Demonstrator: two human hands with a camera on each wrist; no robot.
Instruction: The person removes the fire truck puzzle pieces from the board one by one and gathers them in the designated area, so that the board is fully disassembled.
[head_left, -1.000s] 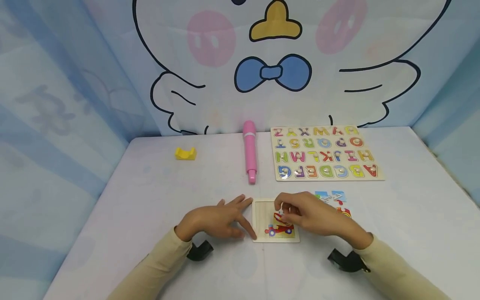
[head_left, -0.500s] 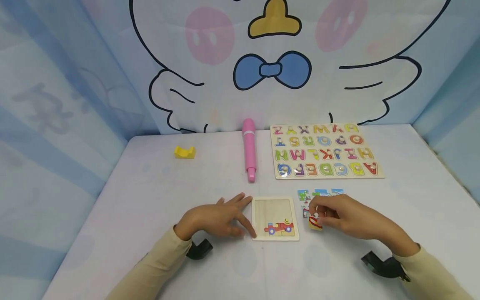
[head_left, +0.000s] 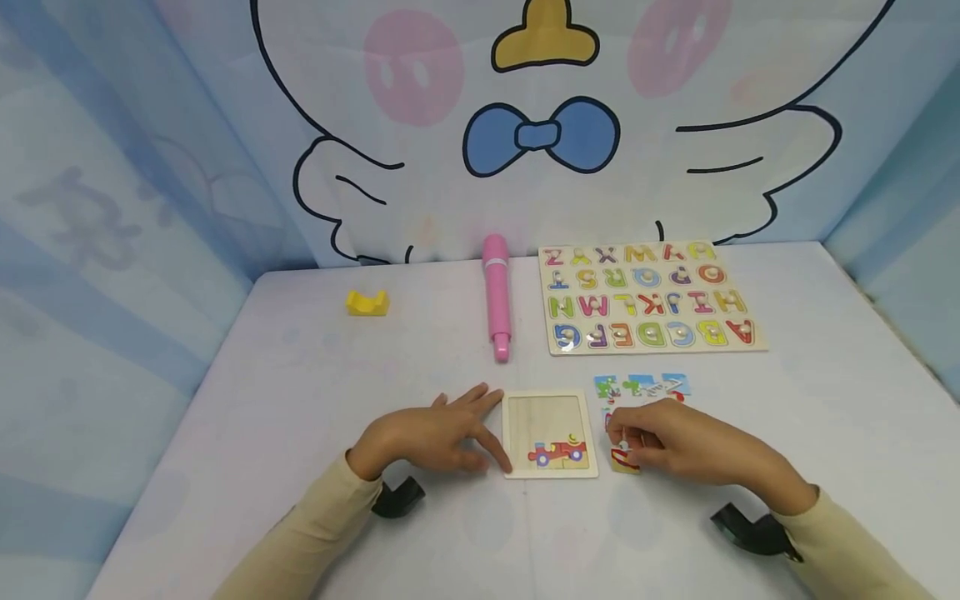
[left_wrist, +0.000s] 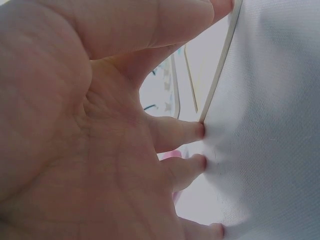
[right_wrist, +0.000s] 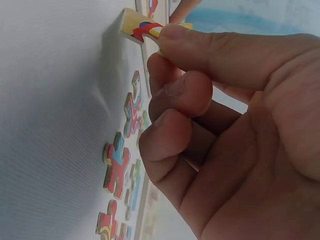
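My right hand (head_left: 682, 442) pinches a jigsaw puzzle piece (head_left: 624, 461) between thumb and fingers, just right of a small wooden puzzle tray (head_left: 540, 418). In the right wrist view the held piece (right_wrist: 131, 26) is yellow with red and blue, tilted close over the table. Fitted pieces forming a red truck (head_left: 557, 453) lie in the tray's lower right; the rest of its floor shows bare wood. My left hand (head_left: 435, 436) has its fingers spread, with fingertips at the tray's left edge. Loose puzzle pieces (head_left: 641, 382) lie beyond my right hand, partly hidden by it.
An alphabet puzzle board (head_left: 652, 297) lies at the back right. Left of it is a pink pen-shaped stick (head_left: 497, 296), and farther left a small yellow block (head_left: 367, 303). A printed cloth backdrop (head_left: 540, 200) rises behind the table.
My right hand has moved right, off the tray, with the puzzle piece in its pinch, then dipped slightly left and nearer the table. My left hand has stayed at the tray's edge.
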